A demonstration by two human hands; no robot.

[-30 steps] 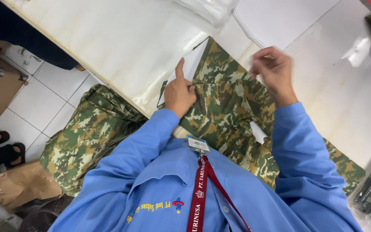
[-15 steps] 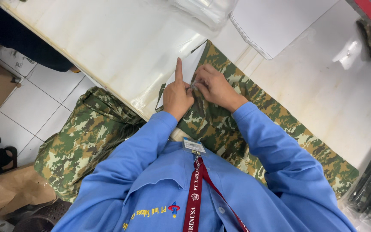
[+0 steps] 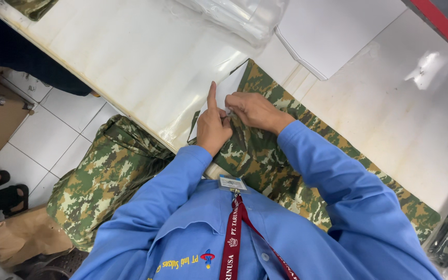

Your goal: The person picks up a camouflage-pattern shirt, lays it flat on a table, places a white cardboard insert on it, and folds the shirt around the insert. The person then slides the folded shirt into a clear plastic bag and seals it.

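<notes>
The left hand [image 3: 214,127] rests on the camouflage garment [image 3: 265,155] near the table's front edge, its forefinger stretched straight toward twelve o'clock and lying on a white card or paper [image 3: 229,88] that sits at the garment's upper end — the other fingers are curled in against the cloth. The right hand [image 3: 255,110] is just beside it at about two o'clock, touching it, fingers drawn together and pinching at the cloth close to the left forefinger; what exactly sits between the fingertips is too small to tell. Neither hand is spread flat.

The garment lies on the white table [image 3: 130,57], running from the hands toward five o'clock under the right sleeve. A second heap of the same camouflage cloth [image 3: 105,171] hangs below the table edge at eight o'clock from the hands. At twelve o'clock, well apart, lies clear plastic wrapping [image 3: 239,15]; at one o'clock, a white sheet [image 3: 333,36].
</notes>
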